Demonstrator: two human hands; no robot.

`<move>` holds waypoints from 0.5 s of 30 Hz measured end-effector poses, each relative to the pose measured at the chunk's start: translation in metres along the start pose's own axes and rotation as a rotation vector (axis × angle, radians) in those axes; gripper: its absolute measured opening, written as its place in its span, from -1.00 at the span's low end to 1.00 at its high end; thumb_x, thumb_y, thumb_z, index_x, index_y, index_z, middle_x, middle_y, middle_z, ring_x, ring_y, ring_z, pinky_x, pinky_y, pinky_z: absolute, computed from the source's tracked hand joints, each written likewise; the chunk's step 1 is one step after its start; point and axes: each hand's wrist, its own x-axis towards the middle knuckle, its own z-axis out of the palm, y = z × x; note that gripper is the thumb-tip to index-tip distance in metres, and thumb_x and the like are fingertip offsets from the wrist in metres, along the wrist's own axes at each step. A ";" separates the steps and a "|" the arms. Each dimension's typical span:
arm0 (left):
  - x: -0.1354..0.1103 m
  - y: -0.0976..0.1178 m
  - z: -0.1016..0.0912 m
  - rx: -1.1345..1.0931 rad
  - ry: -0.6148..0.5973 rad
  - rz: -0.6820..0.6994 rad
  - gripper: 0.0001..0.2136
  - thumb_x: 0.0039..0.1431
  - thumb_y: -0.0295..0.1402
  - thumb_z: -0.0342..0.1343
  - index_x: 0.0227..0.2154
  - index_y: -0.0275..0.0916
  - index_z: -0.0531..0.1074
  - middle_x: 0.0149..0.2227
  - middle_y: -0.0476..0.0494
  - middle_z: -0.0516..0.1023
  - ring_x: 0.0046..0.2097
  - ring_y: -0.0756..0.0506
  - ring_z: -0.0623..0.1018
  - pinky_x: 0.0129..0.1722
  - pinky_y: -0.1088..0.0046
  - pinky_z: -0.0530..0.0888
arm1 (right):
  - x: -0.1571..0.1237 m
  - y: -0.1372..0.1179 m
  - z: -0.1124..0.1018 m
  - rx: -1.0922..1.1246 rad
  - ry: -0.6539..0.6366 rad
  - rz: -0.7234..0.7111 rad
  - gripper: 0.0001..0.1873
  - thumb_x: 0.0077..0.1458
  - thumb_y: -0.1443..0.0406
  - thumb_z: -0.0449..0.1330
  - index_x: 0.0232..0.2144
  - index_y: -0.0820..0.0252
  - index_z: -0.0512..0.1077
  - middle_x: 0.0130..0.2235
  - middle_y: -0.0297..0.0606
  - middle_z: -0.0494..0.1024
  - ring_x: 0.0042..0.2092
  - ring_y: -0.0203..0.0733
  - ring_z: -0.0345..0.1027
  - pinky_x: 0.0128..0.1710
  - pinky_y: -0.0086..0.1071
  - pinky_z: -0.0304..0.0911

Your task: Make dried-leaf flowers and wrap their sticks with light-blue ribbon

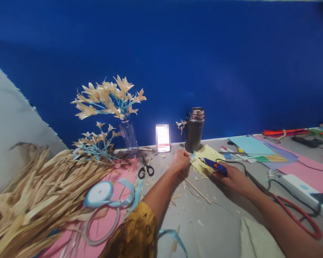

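Note:
My left hand (181,160) is closed in a pinch above the grey table. A small light-blue bit (192,156) shows by its fingertips; what the fingers hold is too small to name. My right hand (235,178) grips a blue hot glue gun (215,166) with an orange part, its nozzle pointing left towards my left hand. Beneath the nozzle lies a yellow paper sheet (204,152). A thin stick (197,189) rests on the table below my left hand. Behind stand a dark open flask (195,130) and a small pale flower (181,125).
Left are dried corn husks (43,179), a ribbon roll (99,193), black scissors (145,169), a tape ring (102,225) and husk flowers in a clear bottle (128,134). A bright blurred rectangle (163,138) stands by the wall. Right are coloured papers (253,145), a power strip (307,193) and cables.

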 end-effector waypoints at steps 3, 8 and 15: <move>-0.003 0.003 0.001 0.040 -0.023 0.021 -0.87 0.01 -0.54 0.13 -0.54 -0.28 0.54 -0.46 -0.16 0.59 -0.35 -0.09 0.55 -0.32 0.44 0.39 | 0.002 -0.001 -0.003 0.087 -0.031 0.007 -0.67 0.14 0.02 0.12 -0.26 0.13 0.46 -0.27 -0.14 0.63 -0.25 0.05 0.47 -0.20 -0.19 0.30; -0.009 0.008 0.004 0.145 -0.014 0.028 -0.84 0.03 -0.53 0.10 -0.42 -0.26 0.58 -0.37 -0.21 0.62 -0.29 -0.13 0.57 -0.30 0.41 0.39 | 0.005 -0.005 -0.003 0.121 -0.042 0.038 -0.61 0.14 0.01 0.12 -0.19 0.17 0.49 -0.18 -0.10 0.64 -0.17 0.09 0.48 -0.16 -0.17 0.31; -0.012 0.009 0.007 0.315 -0.043 -0.015 -0.86 0.07 -0.46 0.11 -0.37 -0.27 0.58 -0.28 -0.33 0.64 -0.20 -0.22 0.60 -0.25 0.34 0.41 | 0.014 -0.007 0.002 0.063 -0.088 0.032 -0.56 0.16 0.00 0.12 -0.12 0.18 0.53 -0.13 -0.08 0.64 -0.13 0.12 0.49 -0.15 -0.18 0.31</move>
